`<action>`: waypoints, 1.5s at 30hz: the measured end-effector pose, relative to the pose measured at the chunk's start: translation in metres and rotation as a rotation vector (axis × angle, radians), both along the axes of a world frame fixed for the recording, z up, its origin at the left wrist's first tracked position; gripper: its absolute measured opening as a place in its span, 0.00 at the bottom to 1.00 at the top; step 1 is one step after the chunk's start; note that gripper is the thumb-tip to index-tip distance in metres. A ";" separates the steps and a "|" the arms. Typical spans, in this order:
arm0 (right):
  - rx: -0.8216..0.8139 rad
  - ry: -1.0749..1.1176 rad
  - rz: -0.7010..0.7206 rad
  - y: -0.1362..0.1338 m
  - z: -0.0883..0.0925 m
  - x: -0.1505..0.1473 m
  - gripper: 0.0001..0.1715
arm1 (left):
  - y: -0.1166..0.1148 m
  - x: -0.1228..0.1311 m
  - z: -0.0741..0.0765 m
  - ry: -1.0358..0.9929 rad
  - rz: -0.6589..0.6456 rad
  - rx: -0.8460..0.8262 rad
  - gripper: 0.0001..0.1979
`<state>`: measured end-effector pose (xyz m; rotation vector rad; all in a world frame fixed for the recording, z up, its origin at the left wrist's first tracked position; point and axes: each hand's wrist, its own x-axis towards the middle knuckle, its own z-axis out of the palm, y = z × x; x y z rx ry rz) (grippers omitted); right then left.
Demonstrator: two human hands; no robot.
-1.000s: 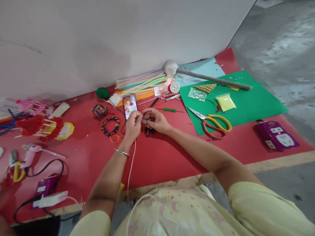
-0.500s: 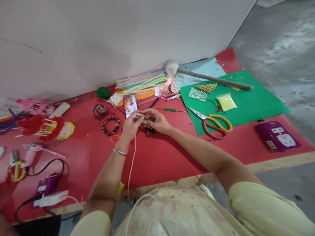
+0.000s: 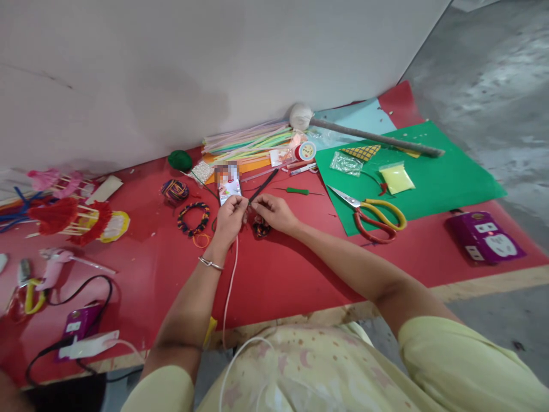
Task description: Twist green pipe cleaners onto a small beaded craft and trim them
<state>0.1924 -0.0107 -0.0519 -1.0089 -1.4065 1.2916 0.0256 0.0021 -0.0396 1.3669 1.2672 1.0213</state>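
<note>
Red-and-dark braided piece (image 3: 261, 229) lies on the mat (image 3: 278, 274) just under the right hand (image 3: 274, 212), which meets the left hand (image 3: 230, 216) fingertip to fingertip, both pinched narrow on a thin strand (image 3: 248, 203); judged a knotting step, any further pull calls for even tension.

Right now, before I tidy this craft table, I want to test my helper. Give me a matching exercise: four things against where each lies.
Things:
1. scissors
2. green yarn ball
3. purple power strip
4. braided ring

Places:
A. right end of the red mat
B. just left of the left hand
C. mostly on the green sheet
D. close to the white wall

Pairs: 1-C, 2-D, 3-A, 4-B.
</note>
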 end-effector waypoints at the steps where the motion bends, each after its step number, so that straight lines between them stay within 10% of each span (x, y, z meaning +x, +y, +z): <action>1: 0.008 -0.007 0.001 0.000 0.000 0.000 0.14 | 0.000 0.001 0.001 -0.011 0.004 0.000 0.15; 45: 0.146 -0.108 -0.028 0.001 0.000 0.001 0.13 | -0.003 0.015 -0.002 -0.273 0.075 -0.107 0.22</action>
